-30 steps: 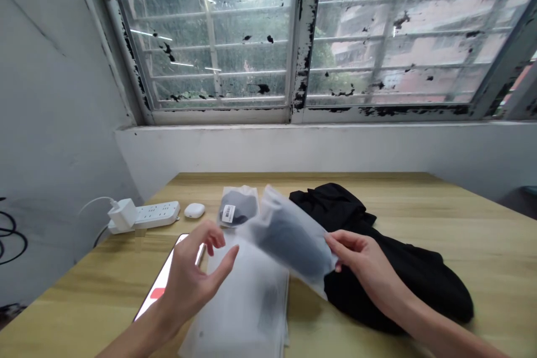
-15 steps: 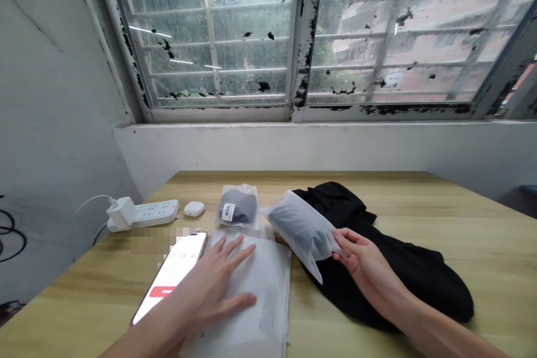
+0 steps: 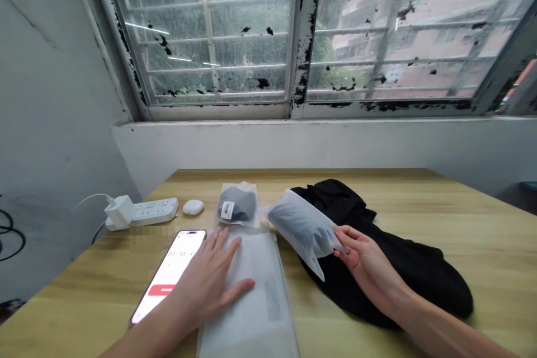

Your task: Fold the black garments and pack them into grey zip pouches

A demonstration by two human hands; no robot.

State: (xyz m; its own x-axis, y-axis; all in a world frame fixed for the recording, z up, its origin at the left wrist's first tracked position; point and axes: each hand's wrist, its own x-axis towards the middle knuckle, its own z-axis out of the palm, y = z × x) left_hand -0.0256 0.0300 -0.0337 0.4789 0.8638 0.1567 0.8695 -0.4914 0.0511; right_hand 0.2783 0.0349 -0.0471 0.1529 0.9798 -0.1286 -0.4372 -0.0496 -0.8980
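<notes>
- Left hand: resting on a white plastic mailer, palm down, fingers spread apart; the broad contact is holding the mailer flat and keeping it from sliding on the table.
- Right hand: pinching the lower edge of a frosted plastic bag between thumb and fingers; gripping at the edge is keeping the hand clear of the bag's dark contents.
- Frosted plastic bag: lying tilted just beside the mailer, its far end resting over a black garment, a loose corner pointing down; a dark folded item is showing dimly through the film.
- White plastic mailer: lying flat near the table's front edge, small grey print on its surface, too small to read.
- Nearby items: a second clear bag with a barcode label is lying just beyond the mailer; a smartphone is lying beside the left hand, showing digits and a red button.
- Further back: a white earbud case and a power strip with a plugged-in charger are sitting on the wooden table, beneath a barred window.
</notes>
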